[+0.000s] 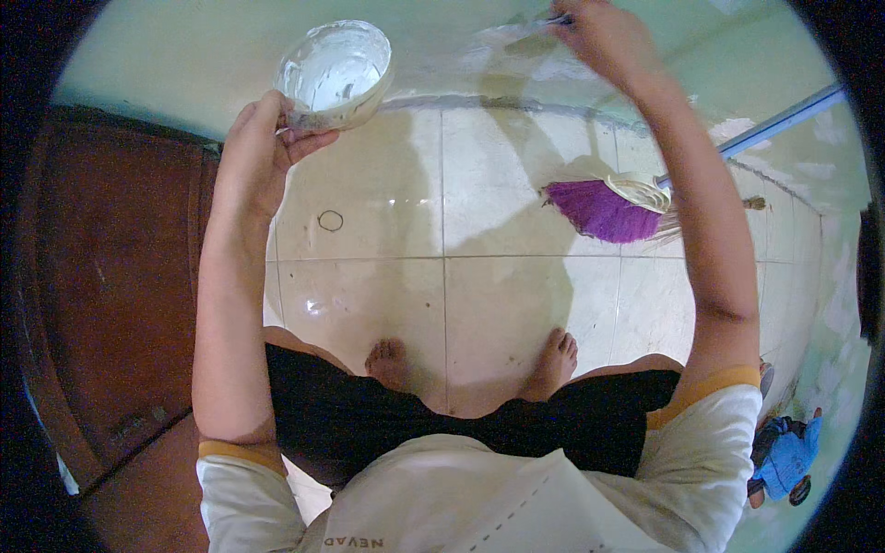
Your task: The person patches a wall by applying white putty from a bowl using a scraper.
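My left hand (263, 152) is closed on the rim and side of a round bowl (359, 112), its thumb at the edge and fingers beneath. White paste (332, 69) coats the bowl's inside, and the bowl is tilted so that its open top shows. At the upper edge, my right hand (604, 41) is closed around a thin tool that looks like a putty knife (558, 19). Its far end is blurred against the pale green wall (442, 55), where a whitish smear lies beside it.
On the tiled floor (369, 295) lies a thin dark ring (330, 220). A broom with purple bristles (604, 210) and a blue pole (779, 120) leans at the right. Brown wooden panels (120, 276) stand at the left. A small figure in blue (785, 456) appears at lower right.
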Demonstrator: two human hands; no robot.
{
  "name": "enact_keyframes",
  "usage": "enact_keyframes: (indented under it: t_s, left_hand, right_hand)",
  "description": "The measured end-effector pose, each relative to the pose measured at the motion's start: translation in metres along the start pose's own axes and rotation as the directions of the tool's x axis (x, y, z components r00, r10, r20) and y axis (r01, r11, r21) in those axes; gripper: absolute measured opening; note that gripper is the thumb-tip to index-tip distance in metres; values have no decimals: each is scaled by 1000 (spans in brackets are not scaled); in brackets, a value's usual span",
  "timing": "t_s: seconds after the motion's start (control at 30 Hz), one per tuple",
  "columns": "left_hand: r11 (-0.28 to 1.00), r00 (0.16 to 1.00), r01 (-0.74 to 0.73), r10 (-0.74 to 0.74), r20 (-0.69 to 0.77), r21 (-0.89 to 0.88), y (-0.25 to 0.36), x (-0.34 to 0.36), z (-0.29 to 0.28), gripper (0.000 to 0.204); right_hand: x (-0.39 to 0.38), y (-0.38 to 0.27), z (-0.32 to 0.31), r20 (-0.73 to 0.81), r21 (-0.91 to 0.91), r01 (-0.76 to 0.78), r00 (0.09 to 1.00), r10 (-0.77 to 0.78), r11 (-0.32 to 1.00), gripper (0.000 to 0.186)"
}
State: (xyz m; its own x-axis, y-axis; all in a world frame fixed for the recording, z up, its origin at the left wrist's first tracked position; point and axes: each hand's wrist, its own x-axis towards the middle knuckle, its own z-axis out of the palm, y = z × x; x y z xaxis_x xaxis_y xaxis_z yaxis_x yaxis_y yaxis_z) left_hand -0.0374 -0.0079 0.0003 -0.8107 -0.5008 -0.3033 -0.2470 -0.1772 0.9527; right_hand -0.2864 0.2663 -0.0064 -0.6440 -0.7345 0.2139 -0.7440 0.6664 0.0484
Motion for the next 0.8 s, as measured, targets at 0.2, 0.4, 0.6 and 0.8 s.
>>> enact_keyframes:
  t_s: [0.2,0.4,0.6,0.8]
  left_hand:
    - [997,996,6,-14,-93,-80,-7,6,-5,34]
    - [998,995,18,-24,-96,-61,2,4,2,31]
    - [999,994,13,-18,-107,-53,-9,8,-4,34]
    - [995,996,-35,27,-80,-91,-11,10,-7,32]
  right_hand:
    - [-20,32,-7,116,-41,3,993,2,999,22]
    - [-43,25,89,145,-98,42,989,-28,994,23]
    - [-37,34,72,39,-91,10,999,-6,996,23]
    - [-25,20,-5,129,-88,20,992,-9,996,25]
